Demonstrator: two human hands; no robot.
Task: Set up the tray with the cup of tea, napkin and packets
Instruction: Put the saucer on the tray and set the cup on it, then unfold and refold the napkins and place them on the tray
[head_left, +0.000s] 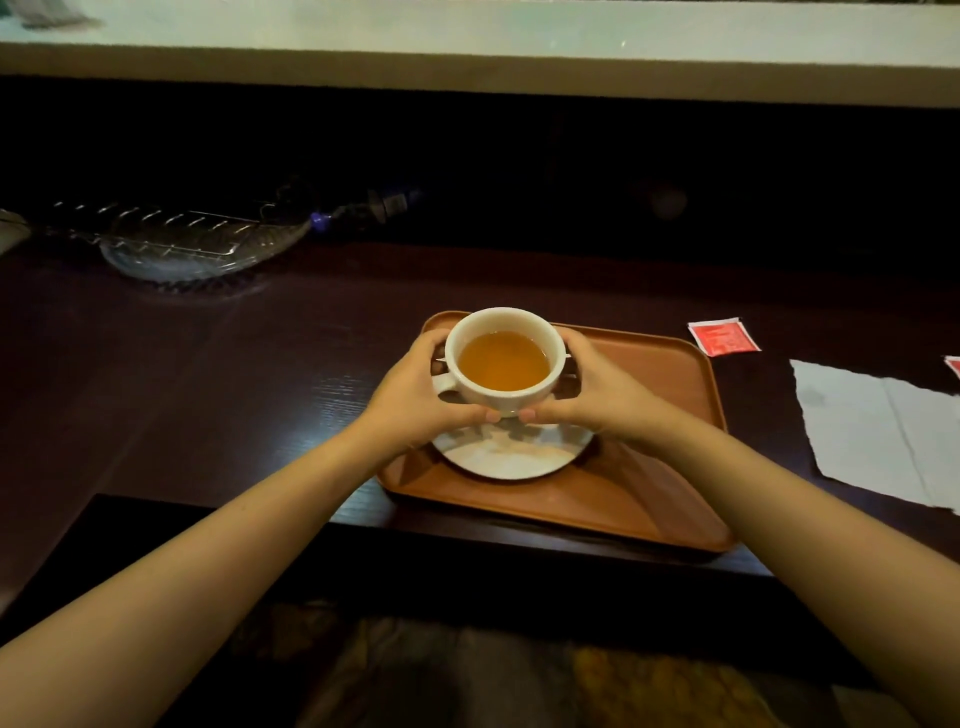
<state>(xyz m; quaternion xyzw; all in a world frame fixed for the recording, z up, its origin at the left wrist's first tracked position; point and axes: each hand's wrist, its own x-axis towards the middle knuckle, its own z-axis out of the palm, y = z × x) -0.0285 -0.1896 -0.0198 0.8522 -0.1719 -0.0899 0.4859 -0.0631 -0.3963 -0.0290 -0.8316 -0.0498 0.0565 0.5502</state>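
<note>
Both hands' fingers (415, 387) clasp the tea-filled cup (503, 361) above saucer (511, 452) on tray (649, 467)

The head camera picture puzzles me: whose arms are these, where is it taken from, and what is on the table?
There is no machine here. A person wears a camera on the head, so you look forward and down along their own two bare arms. The left hand and right hand together hold a white cup of tea from both sides. Below the cup is a white saucer on an orange-brown tray, which sits on a dark table. To the right, off the tray, lie a red packet and a white napkin; another red bit shows at the picture's edge. A clear glass dish sits far left.
</note>
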